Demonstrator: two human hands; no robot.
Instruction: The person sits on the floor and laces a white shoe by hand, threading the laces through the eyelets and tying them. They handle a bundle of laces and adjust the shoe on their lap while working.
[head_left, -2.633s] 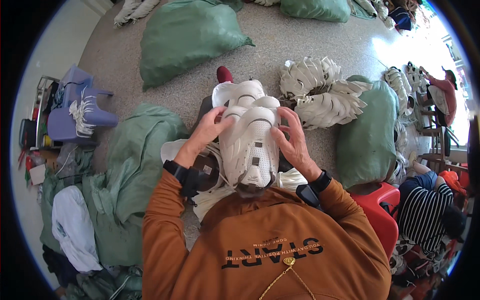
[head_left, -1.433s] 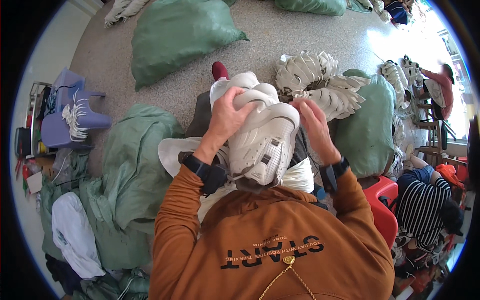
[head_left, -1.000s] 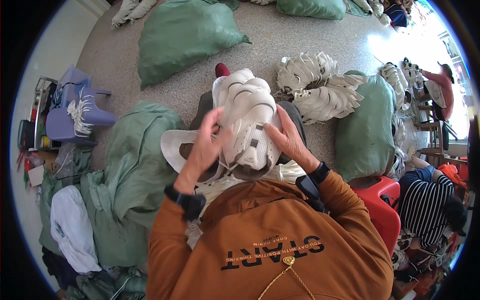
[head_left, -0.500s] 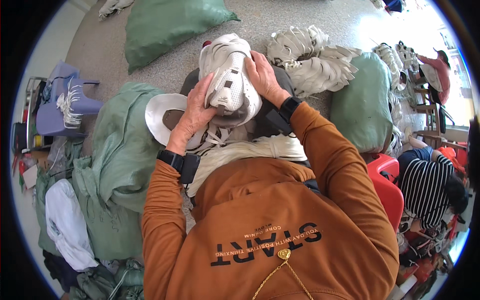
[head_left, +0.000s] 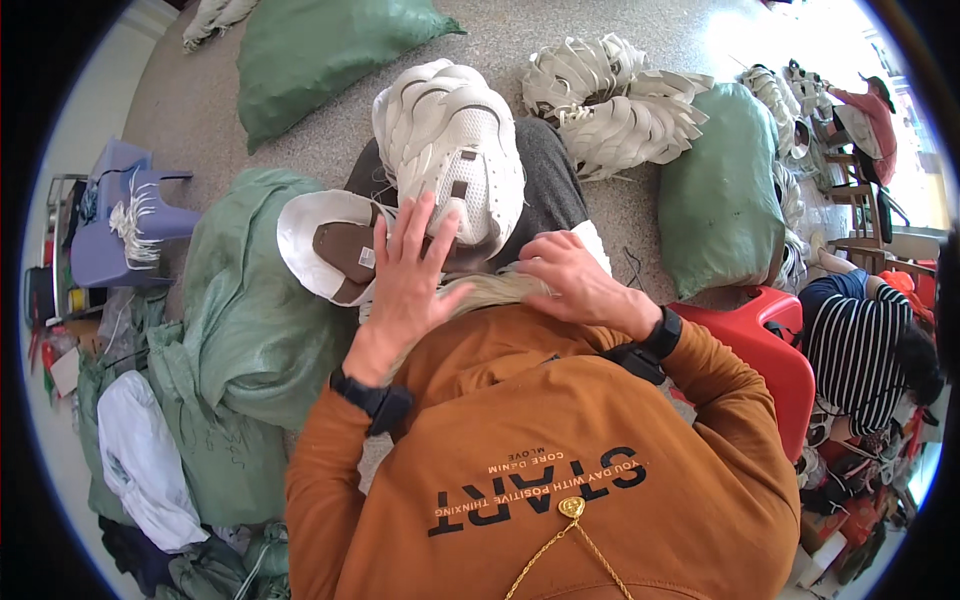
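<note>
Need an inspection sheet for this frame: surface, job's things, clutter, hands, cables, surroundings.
Surface: speckled grey floor; work sits on the person's lap.
Job's things: stack of white shoe uppers on the lap; a bundle of pale laces below it; a white insole piece beside it.
Clutter: green sacks, more fanned white uppers, a purple stool.
Hands: left hand open, fingers spread against the stack's lower edge; right hand resting on the laces.
Cables: nothing seen.
Surroundings: red stool; another person in a striped top at right.
</note>
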